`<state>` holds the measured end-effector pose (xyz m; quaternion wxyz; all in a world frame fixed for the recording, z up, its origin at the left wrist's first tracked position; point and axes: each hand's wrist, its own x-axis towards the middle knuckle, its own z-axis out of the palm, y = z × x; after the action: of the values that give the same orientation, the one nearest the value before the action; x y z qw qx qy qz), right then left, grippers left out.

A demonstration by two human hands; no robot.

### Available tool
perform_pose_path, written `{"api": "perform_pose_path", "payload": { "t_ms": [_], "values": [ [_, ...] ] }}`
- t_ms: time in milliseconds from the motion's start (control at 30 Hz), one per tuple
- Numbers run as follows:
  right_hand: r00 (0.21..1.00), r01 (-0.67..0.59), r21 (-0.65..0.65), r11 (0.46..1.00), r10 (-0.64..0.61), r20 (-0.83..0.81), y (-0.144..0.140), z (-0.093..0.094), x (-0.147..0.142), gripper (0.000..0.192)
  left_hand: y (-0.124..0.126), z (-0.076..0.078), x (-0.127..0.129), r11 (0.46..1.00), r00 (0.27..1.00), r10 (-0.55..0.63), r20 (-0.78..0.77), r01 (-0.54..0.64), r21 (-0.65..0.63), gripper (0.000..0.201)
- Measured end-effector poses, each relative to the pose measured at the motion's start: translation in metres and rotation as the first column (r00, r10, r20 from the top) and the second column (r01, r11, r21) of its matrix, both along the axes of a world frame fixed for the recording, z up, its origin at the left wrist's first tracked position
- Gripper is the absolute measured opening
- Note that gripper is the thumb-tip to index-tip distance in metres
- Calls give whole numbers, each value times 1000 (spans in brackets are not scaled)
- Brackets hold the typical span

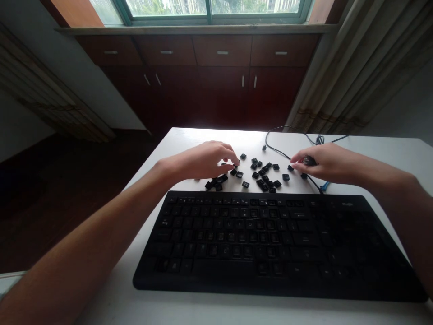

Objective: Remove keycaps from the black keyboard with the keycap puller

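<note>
A black keyboard lies across the white table in front of me, several of its key positions bare. Beyond its back edge, loose black keycaps are scattered, some upside down. My left hand reaches over the left part of them, its thumb and index finger pinched around a small dark keycap. My right hand is curled around a dark tool with a rounded end; its kind is not clear. Close below its fingertips lies another keycap.
A black cable loops behind the right hand, and a blue item lies near where it meets the keyboard. Past the white table stand dark red cabinets under a window, with curtains at both sides.
</note>
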<state>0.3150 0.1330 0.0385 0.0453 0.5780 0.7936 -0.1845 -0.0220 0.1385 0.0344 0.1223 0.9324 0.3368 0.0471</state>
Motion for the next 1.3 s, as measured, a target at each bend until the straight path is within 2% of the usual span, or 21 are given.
{"api": "perform_pose_path", "payload": {
  "t_ms": [300, 433, 733, 1000, 1200, 1300],
  "values": [
    [986, -153, 73, 986, 157, -50, -4, 6, -7, 36, 4, -8, 0, 999, 1000, 11, 15, -12, 34, 24],
    [975, -211, 28, 977, 212, -63, -8, 7, -9, 36, 5, -9, -1, 999, 1000, 5, 24, -6, 51, 23],
    [976, -210, 7, 978, 210, -61, -11, 6, -15, 48, 8, -12, -2, 999, 998, -6, 64, 3, 50, 26],
    [971, -240, 17, 971, 240, -3, -12, 4, -18, 41, 6, -13, -1, 997, 998, -27, 65, 22, 76, 25],
    [970, -243, -35, 969, 242, -18, -23, 16, -26, 37, 6, -14, 0, 994, 999, -29, 43, 24, 105, 24],
    [952, -299, -19, 954, 297, -70, -37, 25, -37, 29, 6, -15, 0, 994, 999, -23, 39, 18, 110, 24]
  ]
}}
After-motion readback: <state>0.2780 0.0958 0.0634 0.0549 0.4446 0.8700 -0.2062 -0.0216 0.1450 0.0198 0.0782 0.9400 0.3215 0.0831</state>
